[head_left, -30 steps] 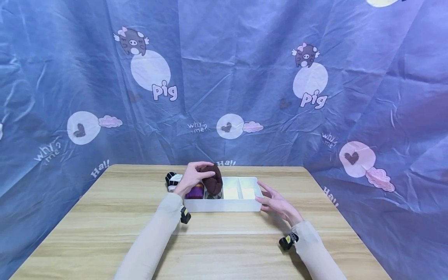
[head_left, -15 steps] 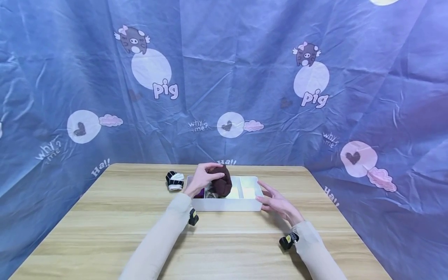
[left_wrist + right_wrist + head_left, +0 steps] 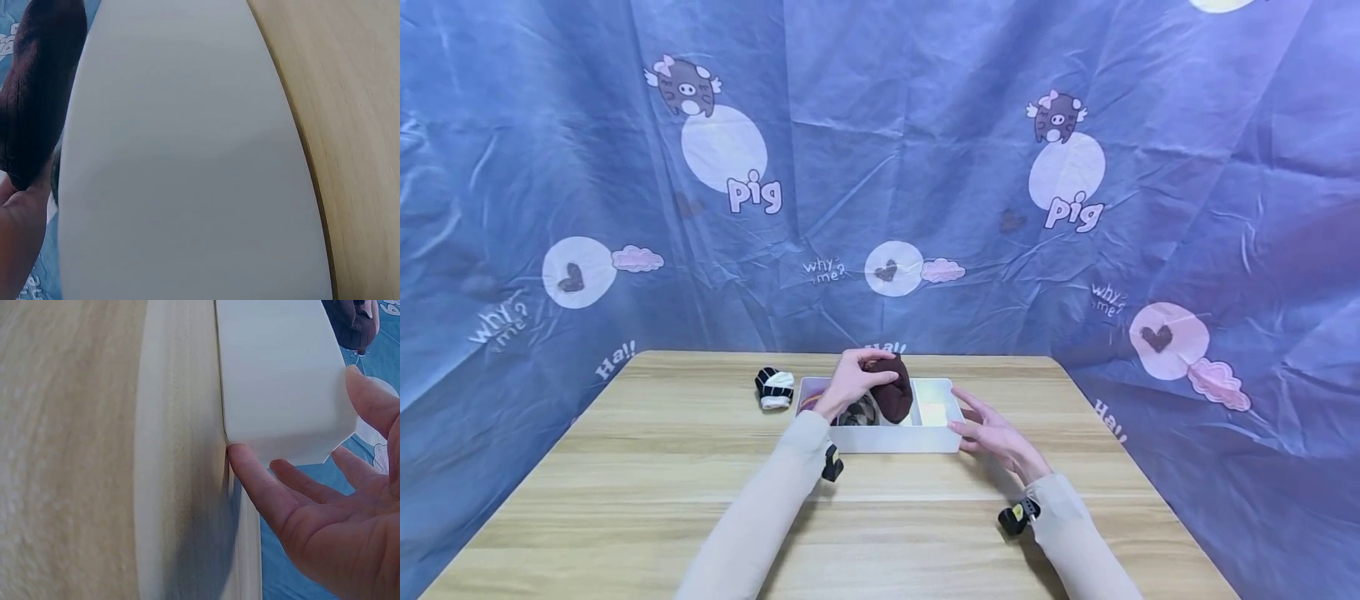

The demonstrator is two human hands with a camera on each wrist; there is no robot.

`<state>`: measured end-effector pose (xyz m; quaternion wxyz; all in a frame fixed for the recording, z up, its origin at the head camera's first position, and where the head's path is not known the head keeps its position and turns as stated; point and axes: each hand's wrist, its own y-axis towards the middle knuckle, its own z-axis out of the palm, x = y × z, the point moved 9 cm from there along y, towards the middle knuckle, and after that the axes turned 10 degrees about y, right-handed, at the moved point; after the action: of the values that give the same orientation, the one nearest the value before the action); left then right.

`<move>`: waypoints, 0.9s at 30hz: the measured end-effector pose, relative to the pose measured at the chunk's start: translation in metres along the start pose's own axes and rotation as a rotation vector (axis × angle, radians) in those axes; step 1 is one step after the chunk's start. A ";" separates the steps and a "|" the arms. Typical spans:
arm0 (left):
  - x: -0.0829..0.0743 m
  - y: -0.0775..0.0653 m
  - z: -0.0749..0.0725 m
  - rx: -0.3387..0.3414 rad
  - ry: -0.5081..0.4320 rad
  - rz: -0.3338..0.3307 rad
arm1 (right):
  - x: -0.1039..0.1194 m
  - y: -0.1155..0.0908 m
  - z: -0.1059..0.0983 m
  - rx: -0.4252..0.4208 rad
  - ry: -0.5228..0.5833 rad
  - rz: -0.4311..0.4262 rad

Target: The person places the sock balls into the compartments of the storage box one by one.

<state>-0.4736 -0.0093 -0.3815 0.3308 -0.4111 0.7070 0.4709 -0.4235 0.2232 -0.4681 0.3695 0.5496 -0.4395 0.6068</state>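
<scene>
Head view: white box (image 3: 895, 439) w/ 4 compartments is sitting on wooden worktop (image 3: 700, 492), nr far edge.
L hand (image 3: 852, 385): fingers are grasping brown bundle (image 3: 892, 401), thumb on near side.
Brown bundle: is hovering at 3rd compartment from L, top well above rim; can't tell if it's touching compartment floor.
R hand (image 3: 997, 433): fingers are resting loosely spread against box's R end.
Other compartments: purple bundle (image 3: 812, 402) is lying in 1st, partly hidden by L hand; grey-patterned bundle (image 3: 860, 411) in 2nd.
Off box: black-and-white bundle (image 3: 774, 388) is lying on worktop, just L of box.
L wrist view: box's front wall is filling most of it, brown bundle showing at L edge.
Backdrop: blue curtain (image 3: 925, 192) w/ pig prints is hanging behind worktop.
</scene>
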 end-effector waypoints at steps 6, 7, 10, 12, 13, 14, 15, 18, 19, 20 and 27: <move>-0.001 0.002 0.011 0.012 0.081 0.018 | -0.001 -0.001 -0.001 0.001 -0.006 -0.002; 0.000 0.002 0.013 0.022 0.093 0.019 | -0.001 -0.001 -0.001 0.000 -0.004 -0.002; 0.003 0.001 0.019 0.045 0.125 0.035 | -0.001 0.000 0.000 0.011 0.009 -0.007; 0.005 0.001 0.022 0.059 0.147 0.043 | -0.001 0.000 0.001 0.020 0.025 -0.008; 0.006 0.000 0.022 0.064 0.159 0.050 | -0.001 0.001 0.002 0.025 0.032 -0.008; 0.006 -0.001 0.023 0.069 0.171 0.054 | -0.001 0.001 0.002 0.031 0.035 -0.010; 0.006 -0.001 0.024 0.077 0.178 0.054 | -0.001 0.001 0.003 0.034 0.041 -0.010; 0.006 -0.003 0.027 0.113 0.202 0.048 | 0.000 0.001 0.002 0.029 0.032 -0.006; 0.006 -0.003 0.029 0.126 0.213 0.044 | 0.000 0.001 0.002 0.029 0.031 -0.005; 0.007 -0.003 0.030 0.140 0.223 0.035 | 0.000 0.000 0.002 0.031 0.028 -0.007; 0.008 -0.006 0.039 0.226 0.275 0.026 | 0.000 0.000 0.001 0.027 0.034 0.005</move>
<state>-0.4689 0.0243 -0.4035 0.2689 -0.4229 0.7991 0.3321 -0.4233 0.2217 -0.4677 0.3682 0.5430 -0.4262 0.6228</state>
